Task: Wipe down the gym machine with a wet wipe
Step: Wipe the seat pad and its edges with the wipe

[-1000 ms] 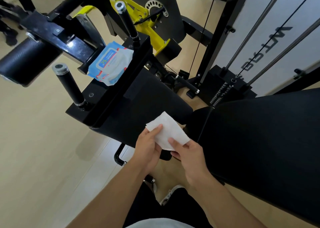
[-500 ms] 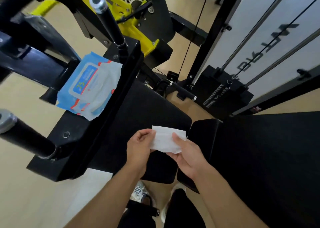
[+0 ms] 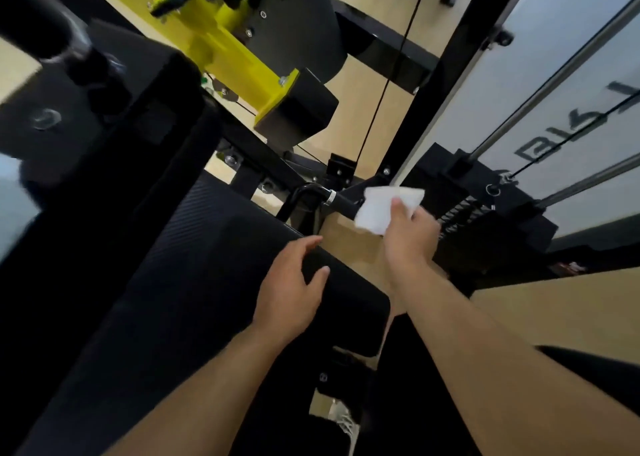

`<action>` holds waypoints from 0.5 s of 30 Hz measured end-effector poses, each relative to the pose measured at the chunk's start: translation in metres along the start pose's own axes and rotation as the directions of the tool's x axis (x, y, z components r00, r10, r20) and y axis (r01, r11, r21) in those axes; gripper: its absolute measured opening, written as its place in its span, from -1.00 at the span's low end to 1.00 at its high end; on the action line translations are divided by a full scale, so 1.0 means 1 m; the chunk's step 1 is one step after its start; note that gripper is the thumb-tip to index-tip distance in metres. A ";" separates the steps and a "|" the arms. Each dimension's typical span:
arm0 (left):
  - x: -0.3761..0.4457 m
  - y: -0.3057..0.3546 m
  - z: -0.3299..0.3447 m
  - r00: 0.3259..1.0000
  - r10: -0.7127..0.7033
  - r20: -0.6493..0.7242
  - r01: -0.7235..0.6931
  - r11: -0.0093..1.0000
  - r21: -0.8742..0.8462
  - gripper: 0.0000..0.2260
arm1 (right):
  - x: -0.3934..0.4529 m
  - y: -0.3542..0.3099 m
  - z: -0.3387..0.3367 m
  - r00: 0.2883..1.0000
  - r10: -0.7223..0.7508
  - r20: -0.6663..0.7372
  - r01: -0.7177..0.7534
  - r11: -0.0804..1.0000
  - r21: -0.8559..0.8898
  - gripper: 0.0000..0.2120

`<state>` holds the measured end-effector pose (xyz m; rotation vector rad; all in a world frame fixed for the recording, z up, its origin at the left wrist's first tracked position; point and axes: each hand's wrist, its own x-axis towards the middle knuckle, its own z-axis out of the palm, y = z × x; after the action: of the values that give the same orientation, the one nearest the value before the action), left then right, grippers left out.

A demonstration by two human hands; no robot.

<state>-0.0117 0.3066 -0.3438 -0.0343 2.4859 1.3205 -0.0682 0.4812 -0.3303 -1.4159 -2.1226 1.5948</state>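
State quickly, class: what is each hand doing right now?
Left hand: open, fingers spread on the edge of the black seat pad, holding nothing.
Right hand: closed, pinching the white wet wipe by the machine's black handle.

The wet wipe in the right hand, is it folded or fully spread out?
Folded, it seems: the wet wipe shows as a compact white pad pinched by the right hand, not a loose hanging sheet. Blur hides the layers.

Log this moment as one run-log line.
phase: reach to wipe | right hand: holds wipe at side handle | left hand: open, on seat pad | wiping: not yet seen
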 end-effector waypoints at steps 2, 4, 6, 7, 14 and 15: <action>0.030 -0.006 0.004 0.997 0.083 0.007 -0.083 0.990 0.116 -0.51 | 0.028 0.000 0.018 0.981 -0.194 0.026 0.195 0.966 -0.170 -0.71; 0.056 -0.012 0.009 0.985 0.171 0.014 -0.170 0.963 0.207 -0.47 | 0.037 0.009 0.036 0.905 -0.314 0.288 0.393 0.875 -0.282 -0.70; 0.077 -0.023 0.015 0.967 0.253 0.021 -0.247 0.921 0.300 -0.42 | 0.036 0.030 0.049 0.749 -0.313 0.584 0.528 0.814 -0.241 -0.59; 0.085 -0.030 0.016 0.955 0.294 0.026 -0.284 0.892 0.351 -0.40 | 0.034 0.039 0.052 0.702 -0.321 0.635 0.557 0.804 -0.210 -0.53; 0.123 -0.052 0.009 0.866 0.484 0.124 -0.432 0.600 0.673 -0.38 | 0.078 0.038 0.080 0.598 -0.376 0.708 0.764 0.536 -0.360 -0.21; 0.126 -0.051 0.009 0.872 0.473 0.124 -0.416 0.584 0.697 -0.39 | 0.081 0.033 0.087 0.572 -0.320 0.755 0.787 0.475 -0.395 -0.26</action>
<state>-0.1200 0.3013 -0.4267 0.7903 3.0154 0.3740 -0.1442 0.4811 -0.4269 0.0155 -3.3194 0.9777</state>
